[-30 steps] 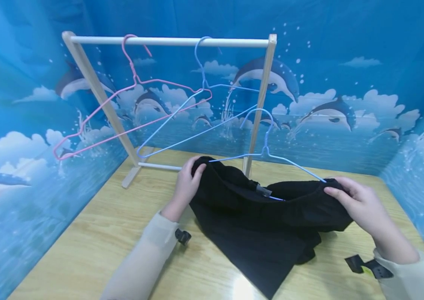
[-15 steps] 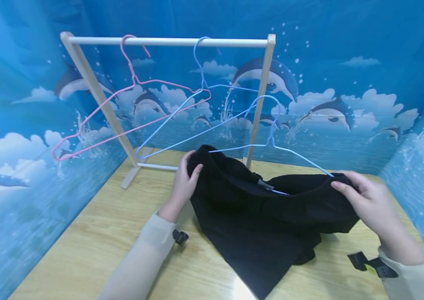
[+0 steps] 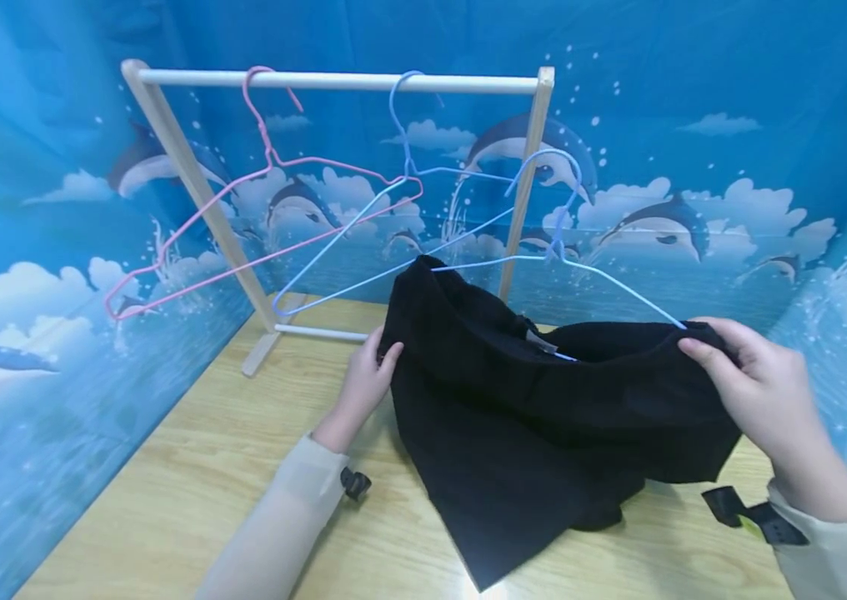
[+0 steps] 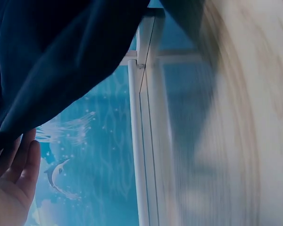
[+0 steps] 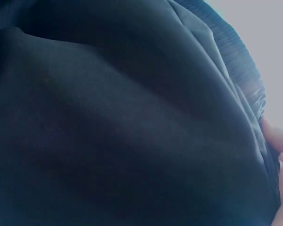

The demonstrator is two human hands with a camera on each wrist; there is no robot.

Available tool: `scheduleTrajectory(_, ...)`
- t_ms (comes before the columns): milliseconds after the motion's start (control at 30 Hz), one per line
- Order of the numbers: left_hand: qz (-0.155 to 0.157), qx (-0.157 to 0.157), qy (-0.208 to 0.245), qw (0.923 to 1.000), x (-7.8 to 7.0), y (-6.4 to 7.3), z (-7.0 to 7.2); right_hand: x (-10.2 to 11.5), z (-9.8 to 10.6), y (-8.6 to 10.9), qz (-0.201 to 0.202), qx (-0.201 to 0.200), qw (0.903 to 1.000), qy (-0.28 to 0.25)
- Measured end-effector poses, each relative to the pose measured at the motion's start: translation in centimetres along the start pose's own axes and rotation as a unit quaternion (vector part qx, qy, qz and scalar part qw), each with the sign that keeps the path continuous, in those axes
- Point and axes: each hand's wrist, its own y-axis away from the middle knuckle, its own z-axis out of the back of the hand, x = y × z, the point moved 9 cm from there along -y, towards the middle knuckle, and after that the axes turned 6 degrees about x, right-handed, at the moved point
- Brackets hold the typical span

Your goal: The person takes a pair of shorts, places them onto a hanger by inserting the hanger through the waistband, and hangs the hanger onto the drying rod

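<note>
A black garment with a gathered elastic waistband (image 3: 528, 425) hangs spread between my hands in the head view, its lower corner low over the table. Inside its waist sits a blue wire hanger (image 3: 622, 287), hook upward, with the bottom bar mostly hidden by cloth. My left hand (image 3: 365, 379) pinches the garment's left side, below the hanger's left end; the left wrist view shows fingers (image 4: 29, 162) at the dark cloth. At the waistband's right corner, my right hand (image 3: 769, 387) grips the cloth by the hanger's end. A small grey label (image 3: 541, 342) shows inside the waist.
A small rack with a white rail (image 3: 341, 81) and wooden legs stands at the back left. A pink hanger (image 3: 271, 158) and another blue hanger (image 3: 406, 158) hang from it. The wooden table (image 3: 191, 492) meets dolphin-printed curtains (image 3: 694, 133).
The blue hanger and the garment's waist have risen and shifted slightly right. My right hand has gone up with them, while the left hand has ended lower on the garment's side.
</note>
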Motion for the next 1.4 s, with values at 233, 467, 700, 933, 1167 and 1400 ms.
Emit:
scheduleTrajectory(233,-0.008,0.018,-0.025,0.9995,-0.3,0.0,-0.7,1.6,0.9,-0.5,0.041,-0.049,0.9973,0.037)
scheduleTrajectory(467,-0.016,0.004,-0.051,0.9986,-0.6,0.0,-0.6,2.9,1.6,-1.1,0.070,-0.074,0.9932,0.057)
scheduleTrajectory(700,-0.032,0.002,-0.077,0.9965,-1.4,-0.4,-0.9,3.0,1.9,-0.8,0.049,-0.074,0.9928,0.080)
scheduleTrajectory(933,-0.019,0.031,-0.072,0.9968,-1.6,-0.6,-1.9,3.6,2.9,0.4,0.034,-0.100,0.9881,0.112)
scheduleTrajectory(1167,0.001,0.072,-0.056,0.9958,-1.5,-0.6,-3.1,3.3,4.2,0.9,0.010,-0.125,0.9849,0.119)
scheduleTrajectory(1400,0.010,0.089,-0.040,0.9952,-1.6,-0.7,-3.9,2.7,5.1,1.6,-0.026,-0.149,0.9837,0.098)
